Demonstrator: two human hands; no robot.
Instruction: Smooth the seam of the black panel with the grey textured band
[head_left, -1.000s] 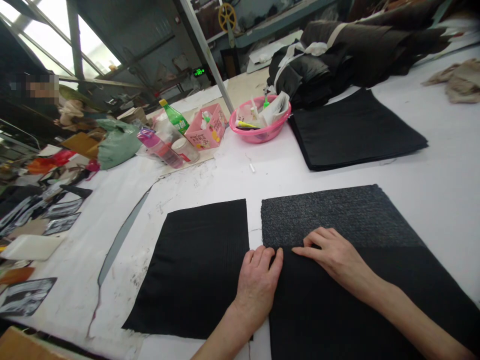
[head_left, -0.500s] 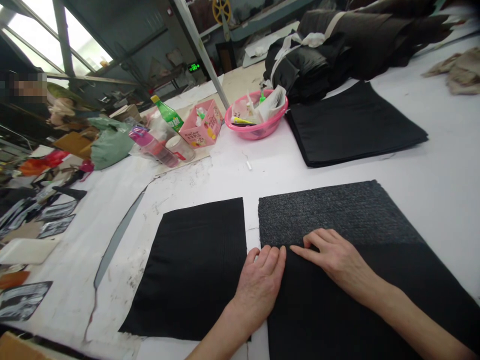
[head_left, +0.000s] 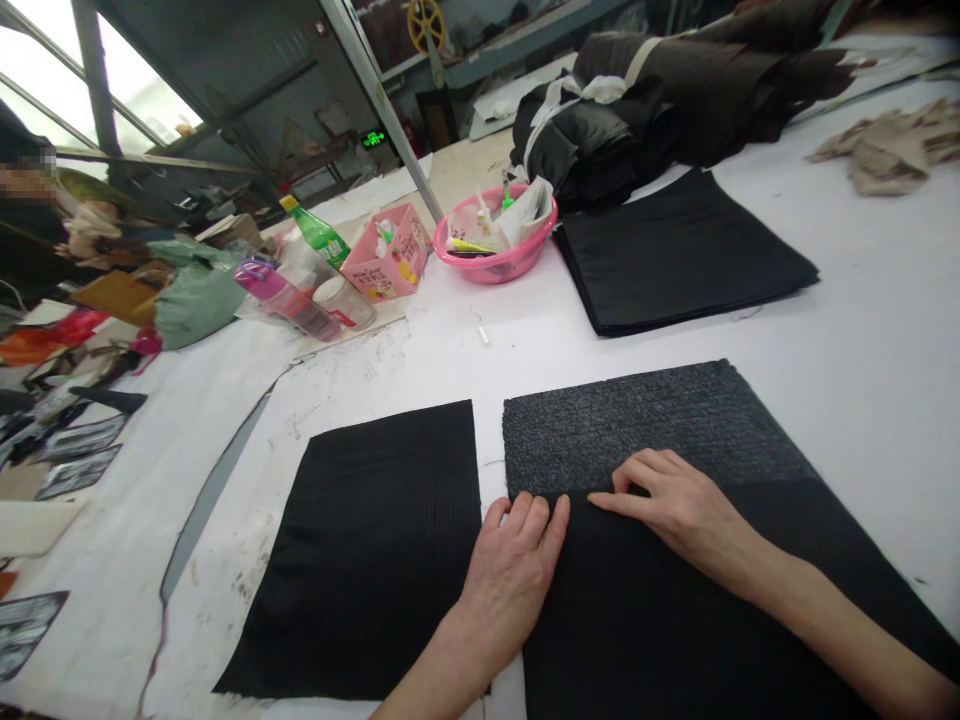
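Note:
A large black cloth [head_left: 622,610] lies over a speckled dark grey fabric [head_left: 622,425], which shows as a band beyond its far edge. My left hand [head_left: 517,560] is on the cloth's far left corner, fingers bent and close together, gripping the edge; the fingertips' undersides are hidden. To its right my right hand [head_left: 675,500] rests along the same edge. Its thumb is stretched toward the left hand, apart from the curled fingers, with nothing lifted between them. Beside my left hand lies a separate black fabric panel [head_left: 375,550], flat on the white table.
Behind the work is a stack of black fabric [head_left: 690,250]. A pink basin [head_left: 495,265] of small items, a pink box [head_left: 386,265], a green bottle [head_left: 322,235] and a jar [head_left: 345,302] stand at the back. A slit [head_left: 217,490] runs along the table covering [head_left: 225,560].
The whole view has shifted slightly, so most things appear further left. My right thumb is a little further from my left hand along the edge. The cloths have not visibly moved.

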